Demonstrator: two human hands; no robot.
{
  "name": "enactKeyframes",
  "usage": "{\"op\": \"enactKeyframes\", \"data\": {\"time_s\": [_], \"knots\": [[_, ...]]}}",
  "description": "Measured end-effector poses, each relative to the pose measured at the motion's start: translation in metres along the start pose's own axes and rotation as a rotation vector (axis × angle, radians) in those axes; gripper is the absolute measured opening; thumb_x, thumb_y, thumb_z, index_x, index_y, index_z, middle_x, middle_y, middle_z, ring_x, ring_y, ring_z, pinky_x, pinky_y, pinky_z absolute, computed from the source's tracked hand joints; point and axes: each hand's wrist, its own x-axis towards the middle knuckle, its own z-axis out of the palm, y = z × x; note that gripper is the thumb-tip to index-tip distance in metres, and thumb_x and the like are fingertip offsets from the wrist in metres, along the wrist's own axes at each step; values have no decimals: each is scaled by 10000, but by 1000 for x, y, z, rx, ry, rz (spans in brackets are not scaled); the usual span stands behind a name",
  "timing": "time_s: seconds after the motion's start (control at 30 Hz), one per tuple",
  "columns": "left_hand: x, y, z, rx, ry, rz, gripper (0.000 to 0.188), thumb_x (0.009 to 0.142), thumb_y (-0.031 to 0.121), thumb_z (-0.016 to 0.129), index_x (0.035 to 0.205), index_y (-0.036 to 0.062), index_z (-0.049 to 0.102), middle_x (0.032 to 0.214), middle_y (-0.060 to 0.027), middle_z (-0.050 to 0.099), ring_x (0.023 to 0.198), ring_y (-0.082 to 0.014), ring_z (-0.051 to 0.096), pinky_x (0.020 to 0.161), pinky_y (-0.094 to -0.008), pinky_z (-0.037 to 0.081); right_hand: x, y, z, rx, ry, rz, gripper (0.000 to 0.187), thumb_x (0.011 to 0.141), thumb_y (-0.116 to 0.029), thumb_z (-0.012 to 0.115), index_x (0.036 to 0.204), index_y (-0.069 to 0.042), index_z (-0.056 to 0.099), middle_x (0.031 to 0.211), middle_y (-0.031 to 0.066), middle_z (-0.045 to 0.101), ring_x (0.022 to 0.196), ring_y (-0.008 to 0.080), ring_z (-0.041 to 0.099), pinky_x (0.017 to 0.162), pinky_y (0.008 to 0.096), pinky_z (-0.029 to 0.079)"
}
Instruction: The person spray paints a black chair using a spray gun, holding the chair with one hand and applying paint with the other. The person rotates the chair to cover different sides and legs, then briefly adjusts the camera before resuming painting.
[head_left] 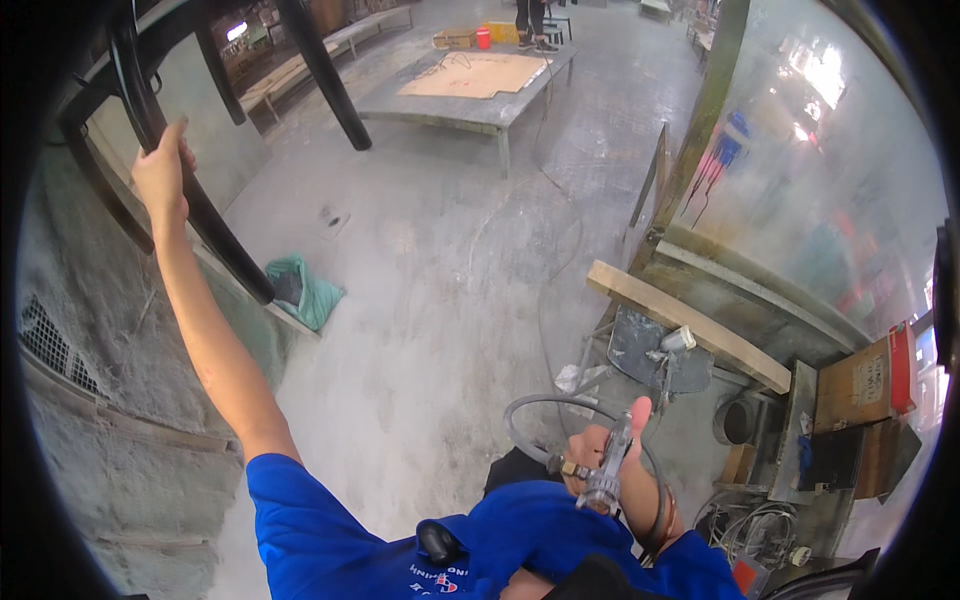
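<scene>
High at the left, my left hand (163, 185) is closed round a long black bar (228, 240). That bar belongs to a raised black frame with several slanting legs (325, 75). Close to my body at the lower right, my right hand (588, 447) grips a metal spray gun (606, 475), its thumb pointing up. A grey hose (513, 420) joins the gun at a brass fitting and loops back past my right forearm. The lower ends of my right fingers are partly hidden behind the gun.
A low grey table (430, 112) bearing a flat tan sheet stands ahead. A green sack (318, 300) lies below the black bar. On the right are a wooden beam (690, 325), a stained stool (640, 345), a cardboard box (853, 390) and coiled hoses (755, 530). A person's legs (530, 20) show far off.
</scene>
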Motion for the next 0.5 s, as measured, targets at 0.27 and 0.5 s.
{"op": "enactKeyframes", "data": {"time_s": [0.27, 0.5], "knots": [[26, -32, -15, -2, -17, -19, 242, 848, 223, 779, 815, 56, 607, 667, -9, 569, 568, -108, 554, 539, -284, 442, 22, -12, -14, -43, -337, -33, 1141, 783, -999, 151, 999, -9, 676, 586, 187, 623, 454, 289, 608, 432, 371, 467], [31, -38, -20, -15, 0, -16, 231, 856, 221, 783, 818, 65, 617, 682, -1, 571, 576, -100, 549, 546, -276, 449, 16, -8, -6, 178, -78, -163, 1208, 777, -1004, 178, 1138, 32, 683, 575, 158, 631, 387, 226, 580, 358, 311, 433]]}}
